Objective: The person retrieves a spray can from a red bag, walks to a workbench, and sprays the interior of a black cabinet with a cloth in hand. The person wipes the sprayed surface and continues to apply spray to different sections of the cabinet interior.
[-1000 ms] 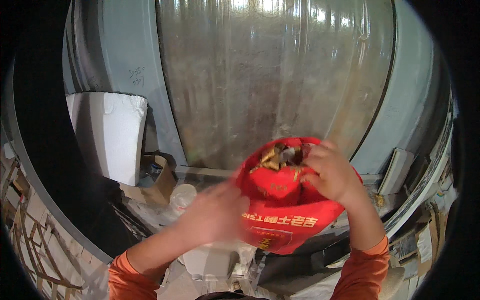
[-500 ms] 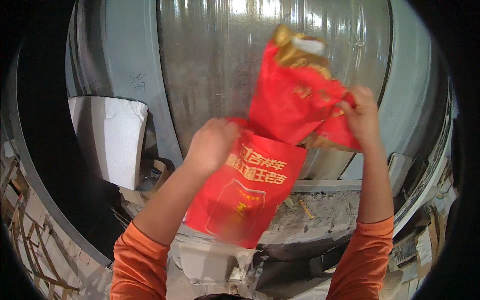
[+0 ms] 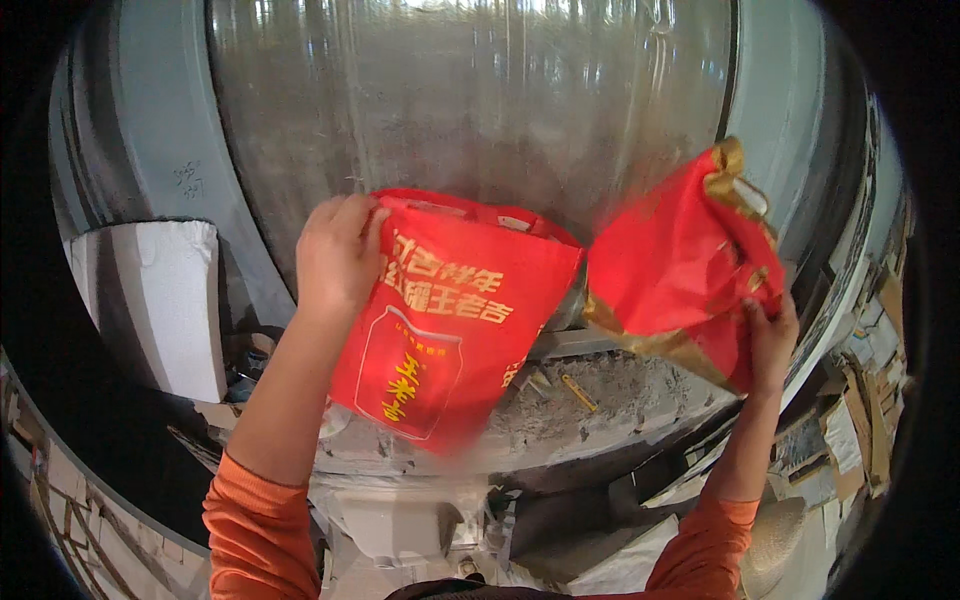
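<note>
My left hand (image 3: pixel 340 250) is closed on the upper left corner of a red paper-like gift bag (image 3: pixel 430 330) with gold lettering and a printed can outline. The bag hangs slightly tilted, its mouth parted at the top. To its right, my right hand (image 3: pixel 772 345) grips the lower right edge of a crumpled red bag with gold trim (image 3: pixel 670 250). A white patch shows near the top of that bag. Its left side comes close to the gift bag's upper right corner; whether they touch I cannot tell. What either bag contains is hidden.
Behind the bags stands a shiny translucent panel (image 3: pixel 470 130) in a grey frame. A white foam block (image 3: pixel 155 300) leans at the left. On the dusty ledge (image 3: pixel 530 425) lies a small yellow tool (image 3: pixel 578 393). Scrap boards (image 3: pixel 870 430) are piled at the right.
The gold-trimmed bag has come away from the gift bag's mouth, moving right and down with my right hand. My left hand and the gift bag appear farther left, as the view shifted too.
</note>
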The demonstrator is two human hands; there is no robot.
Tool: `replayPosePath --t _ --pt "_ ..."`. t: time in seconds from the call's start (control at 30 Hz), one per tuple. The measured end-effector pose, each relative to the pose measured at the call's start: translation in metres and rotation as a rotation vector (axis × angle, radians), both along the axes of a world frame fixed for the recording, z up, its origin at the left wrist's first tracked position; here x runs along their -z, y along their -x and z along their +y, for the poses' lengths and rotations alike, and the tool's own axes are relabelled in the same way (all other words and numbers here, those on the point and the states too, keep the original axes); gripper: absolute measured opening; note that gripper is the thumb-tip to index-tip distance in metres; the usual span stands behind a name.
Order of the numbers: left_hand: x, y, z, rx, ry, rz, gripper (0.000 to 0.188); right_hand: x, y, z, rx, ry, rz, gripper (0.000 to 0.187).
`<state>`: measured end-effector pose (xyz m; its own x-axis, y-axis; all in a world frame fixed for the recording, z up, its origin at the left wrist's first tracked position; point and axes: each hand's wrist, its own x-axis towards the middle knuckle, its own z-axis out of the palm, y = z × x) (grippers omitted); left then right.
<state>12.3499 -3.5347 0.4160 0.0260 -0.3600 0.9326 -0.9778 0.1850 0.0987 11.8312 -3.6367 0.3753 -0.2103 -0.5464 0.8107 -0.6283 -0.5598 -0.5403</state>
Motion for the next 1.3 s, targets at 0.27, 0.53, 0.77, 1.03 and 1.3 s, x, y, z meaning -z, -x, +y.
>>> replayPosePath --t 0.27,0.53,0.77,1.03,1.3 --pt "0.049 -0.012 0.109 0.190 -0.283 -0.150 0.023 0.139 0.000 -0.022 -0.028 -0.083 0.220 0.015" --pt "0.041 -0.010 0.204 0.316 -0.650 -0.143 0.029 0.245 -0.021 -0.033 -0.235 -0.166 0.167 0.024" --pt "0.019 -0.001 0.200 0.259 -0.685 -0.139 0.019 0.261 -0.014 -0.053 -0.205 -0.303 0.041 0.027" --pt "-0.045 0.035 0.063 0.210 -1.711 -0.236 0.024 0.251 -0.027 -0.046 -0.253 -0.238 0.065 0.019" --pt "0.064 0.010 -0.088 -0.112 -1.764 -0.278 0.033 0.252 -0.031 -0.036 -0.260 -0.148 0.162 0.021"
